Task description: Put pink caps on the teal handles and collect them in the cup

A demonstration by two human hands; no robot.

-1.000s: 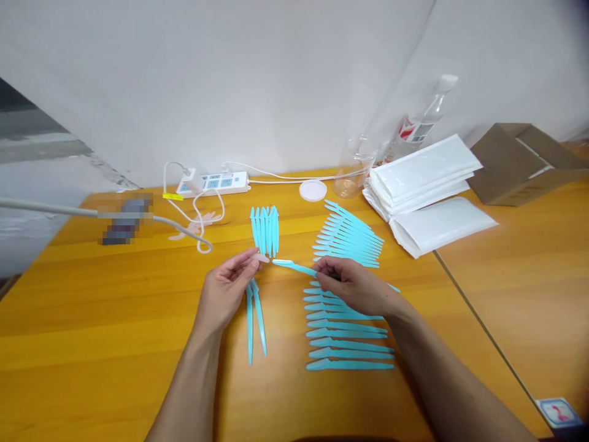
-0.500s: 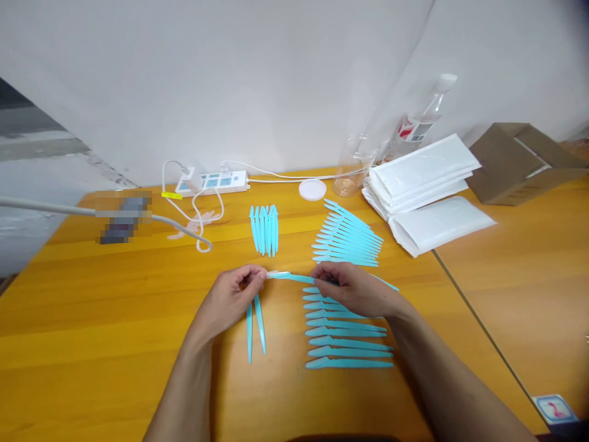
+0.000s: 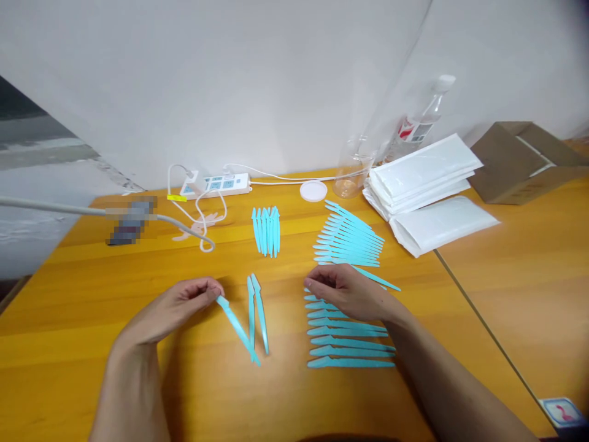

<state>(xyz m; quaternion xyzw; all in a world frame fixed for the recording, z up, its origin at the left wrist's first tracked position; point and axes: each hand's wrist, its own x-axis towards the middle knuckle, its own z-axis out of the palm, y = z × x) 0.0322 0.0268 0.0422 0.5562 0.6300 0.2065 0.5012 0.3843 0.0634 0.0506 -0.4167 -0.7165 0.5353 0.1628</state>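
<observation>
Pinched blue knife point(image 3: 237, 328) in left hand point(image 3: 177, 307) fingers, tip beside laid pair point(image 3: 256, 310); curled right hand point(image 3: 350, 291) over row point(image 3: 352, 348), grasp indiscernible.

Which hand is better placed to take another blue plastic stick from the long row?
Probably the right hand: it rests on the row of flat blue plastic sticks, apparently empty. The left hand is pinching a single blue stick.

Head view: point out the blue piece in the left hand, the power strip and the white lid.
blue piece point(image 3: 237, 328), head view, mid-shaft.
power strip point(image 3: 221, 183), head view, socket face.
white lid point(image 3: 313, 191), head view, top centre.
</observation>
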